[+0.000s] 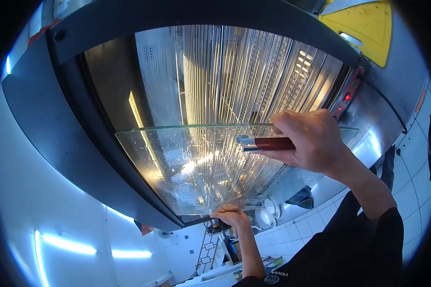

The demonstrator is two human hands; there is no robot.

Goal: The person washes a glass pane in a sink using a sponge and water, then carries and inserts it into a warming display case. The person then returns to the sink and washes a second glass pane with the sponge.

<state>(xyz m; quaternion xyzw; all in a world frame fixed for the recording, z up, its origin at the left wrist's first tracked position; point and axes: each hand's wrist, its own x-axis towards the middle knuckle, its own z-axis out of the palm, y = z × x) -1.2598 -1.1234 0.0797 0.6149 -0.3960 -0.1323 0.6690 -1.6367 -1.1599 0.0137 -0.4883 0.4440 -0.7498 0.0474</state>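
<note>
one glass (167,165), wet-spotted, at cabinet (201,13) front; likely stiff, slick, fragile; best held by handle (276,144) and edge. right grip (311,138): closed round handle. left grip (231,215): nearly closed, pinching lower edge.

The closed right hand (316,141) covers the rear part of the dark red handle with silvery metal end (273,143), so what kind of tool it is cannot be told. Some fingertips of the left hand (232,216) are hidden – its grip on the clear wet glass panel (170,162) is unclear. Behind this panel, the ribbed metal interior (230,167) looks smeared by drops and reflections. The marks on the narrow red-lit control strip (348,95) are too small to read. The yellow flat board (368,28) is cut at the top – and the white letters on the black shirt (330,248) show only partly.
</note>
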